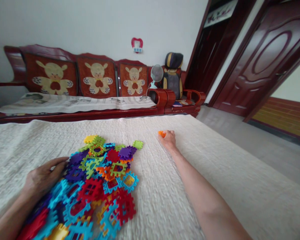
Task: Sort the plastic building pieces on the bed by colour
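A heap of colourful plastic interlocking tiles [97, 180] lies on a cream quilted cloth [215, 173], spreading from the centre to the lower left. My left hand [43, 178] rests flat at the heap's left edge, fingers stretched out and touching purple and blue tiles. My right arm reaches far forward; my right hand [168, 139] is closed on a small orange tile [162, 134] that pokes out at its left side, well away from the heap. A lone light-green tile [138, 144] lies at the heap's far right edge.
Behind the cloth stands a dark red wooden sofa [90, 115] with bear-print cushions and a sheet on the seat. A small fan [156, 74] and a bag [173, 74] sit at its right end. Dark wooden doors [262, 60] and grey floor are at right.
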